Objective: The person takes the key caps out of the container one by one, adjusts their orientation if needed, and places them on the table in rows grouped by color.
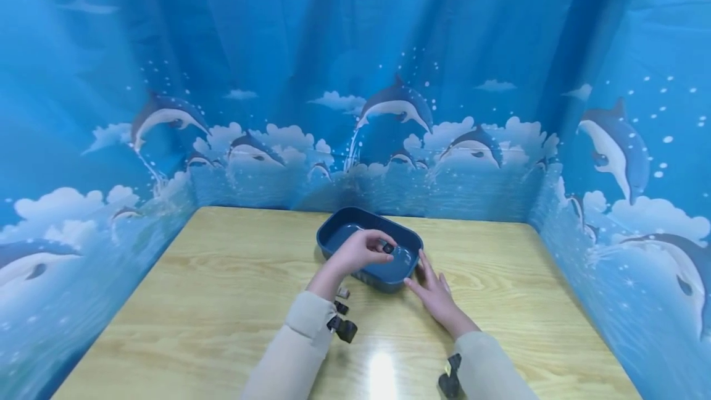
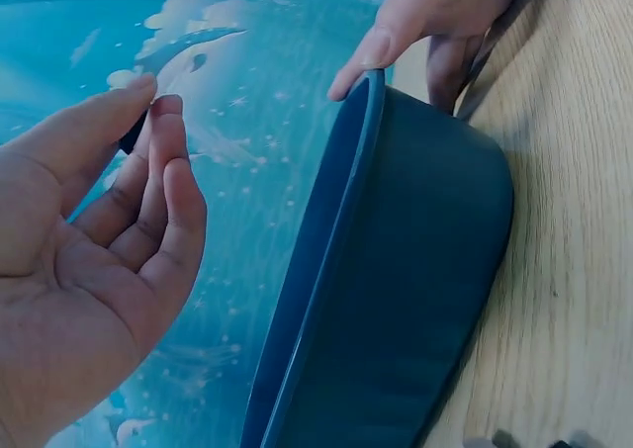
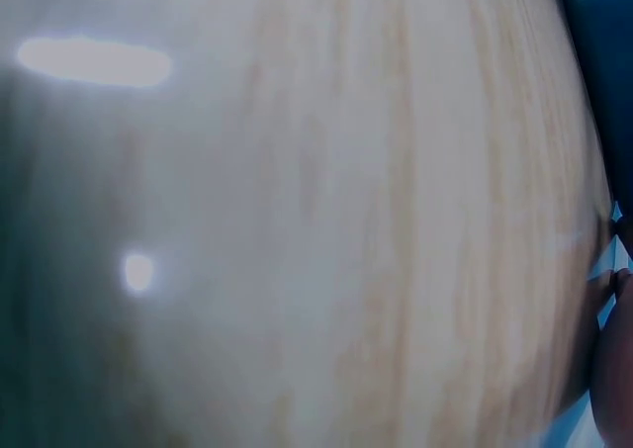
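Over a dark blue rectangular tub [image 1: 347,213], my left hand [image 1: 355,253] pinches a small black object [image 1: 388,248] between thumb and fingertips. Most of that object is hidden, and its kind cannot be made out; the left wrist view shows only a dark edge [image 2: 133,134] of it. My right hand [image 1: 436,300] touches the tub's near right corner, its fingers fairly straight and spread. In the left wrist view, the right thumb [image 2: 376,47] lies at the rim while the other fingers reach down outside the wall. Only a sliver of hand [image 3: 615,369] shows in the right wrist view.
The tub stands on a wood-grain table [image 1: 239,289] near its back edge. A small pale item [image 1: 343,292] and a dark one [image 1: 341,307] show beside the left wrist. A blue dolphin-print curtain [image 1: 266,110] surrounds the table at the back and sides.
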### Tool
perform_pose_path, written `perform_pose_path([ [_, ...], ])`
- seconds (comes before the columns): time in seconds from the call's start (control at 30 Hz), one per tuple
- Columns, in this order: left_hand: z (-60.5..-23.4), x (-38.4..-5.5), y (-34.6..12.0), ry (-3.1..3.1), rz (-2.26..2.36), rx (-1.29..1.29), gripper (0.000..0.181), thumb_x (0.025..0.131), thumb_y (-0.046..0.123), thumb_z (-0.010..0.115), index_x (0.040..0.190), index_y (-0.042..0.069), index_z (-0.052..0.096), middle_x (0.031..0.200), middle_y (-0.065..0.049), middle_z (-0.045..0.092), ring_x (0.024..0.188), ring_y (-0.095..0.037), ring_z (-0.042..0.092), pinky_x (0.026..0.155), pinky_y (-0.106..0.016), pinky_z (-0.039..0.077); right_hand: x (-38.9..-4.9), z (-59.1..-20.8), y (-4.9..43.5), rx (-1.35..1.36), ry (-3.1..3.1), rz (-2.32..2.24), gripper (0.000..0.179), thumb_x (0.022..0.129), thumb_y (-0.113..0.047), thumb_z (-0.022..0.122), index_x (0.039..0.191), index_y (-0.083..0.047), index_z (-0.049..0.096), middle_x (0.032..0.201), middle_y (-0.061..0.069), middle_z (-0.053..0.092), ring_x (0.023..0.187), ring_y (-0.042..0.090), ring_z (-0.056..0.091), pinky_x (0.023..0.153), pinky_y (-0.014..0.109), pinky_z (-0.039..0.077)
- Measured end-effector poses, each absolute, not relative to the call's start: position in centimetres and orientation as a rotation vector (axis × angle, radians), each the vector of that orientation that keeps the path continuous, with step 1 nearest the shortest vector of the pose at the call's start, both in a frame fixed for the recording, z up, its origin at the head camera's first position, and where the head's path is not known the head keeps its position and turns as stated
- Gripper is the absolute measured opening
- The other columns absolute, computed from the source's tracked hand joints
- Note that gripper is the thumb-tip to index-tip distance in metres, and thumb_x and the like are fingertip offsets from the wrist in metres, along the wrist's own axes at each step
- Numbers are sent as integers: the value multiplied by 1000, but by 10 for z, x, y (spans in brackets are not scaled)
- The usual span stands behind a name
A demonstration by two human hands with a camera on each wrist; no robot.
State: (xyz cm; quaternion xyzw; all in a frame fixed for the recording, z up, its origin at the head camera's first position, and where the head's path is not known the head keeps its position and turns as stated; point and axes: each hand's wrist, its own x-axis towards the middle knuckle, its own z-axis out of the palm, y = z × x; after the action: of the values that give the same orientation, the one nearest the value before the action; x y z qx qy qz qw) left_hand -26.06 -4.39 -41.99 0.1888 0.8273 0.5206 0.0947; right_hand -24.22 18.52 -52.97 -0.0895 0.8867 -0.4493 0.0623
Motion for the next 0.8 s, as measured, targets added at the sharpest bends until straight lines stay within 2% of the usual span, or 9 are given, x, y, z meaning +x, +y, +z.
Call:
perform_pose_path([
  [0.1, -420, -251, -51, 2487, 1572, 526, 22, 85, 14, 77, 106, 15, 72, 82, 0, 63, 75, -15, 58, 65, -32, 51, -241, -529, 185, -271, 2685, -1360, 86, 95, -53, 54, 158, -26, 1, 157, 14, 21, 143, 46, 0, 111, 58, -13],
  [0.3, -424, -234, -68, 2510, 1678, 420, 24, 86, 19, 77, 108, 16, 72, 87, -1, 63, 78, -17, 59, 69, -35, 53, -240, -528, 184, -260, 2680, -1372, 85, 96, -49, 54, 157, -29, -1, 157, 13, 21, 143, 47, -5, 110, 60, -12],
  [0.47, -430, -224, -79, 2334, 1895, 350, 27, 95, 11, 64, 120, 2, 64, 94, -11, 69, 87, -25, 67, 82, -47, 54, -240, -528, 184, -275, 2684, -1377, 84, 97, -48, 54, 157, -32, -3, 157, 12, 21, 143, 46, -4, 111, 58, -13],
  [0.57, -434, -221, -86, 2204, 2087, 281, 26, 98, 8, 57, 120, -5, 60, 91, -15, 71, 86, -27, 69, 86, -54, 51, -240, -528, 184, -274, 2686, -1373, 84, 97, -49, 54, 157, -32, -3, 157, 12, 23, 144, 45, -2, 111, 57, -13],
  [0.63, -436, -219, -92, 2161, 2192, 239, 25, 99, 7, 56, 118, -7, 59, 88, -14, 71, 83, -27, 70, 84, -51, 53, -240, -528, 184, -277, 2690, -1370, 85, 97, -48, 54, 157, -30, -3, 157, 13, 23, 144, 45, -1, 111, 58, -13],
  [0.8, -440, -212, -105, 2190, 2274, 141, 24, 98, 2, 54, 119, -8, 60, 84, -11, 69, 79, -24, 68, 76, -35, 57, -239, -528, 183, -300, 2697, -1370, 85, 97, -48, 54, 157, -26, -1, 156, 15, 23, 144, 44, 6, 112, 56, -13],
])
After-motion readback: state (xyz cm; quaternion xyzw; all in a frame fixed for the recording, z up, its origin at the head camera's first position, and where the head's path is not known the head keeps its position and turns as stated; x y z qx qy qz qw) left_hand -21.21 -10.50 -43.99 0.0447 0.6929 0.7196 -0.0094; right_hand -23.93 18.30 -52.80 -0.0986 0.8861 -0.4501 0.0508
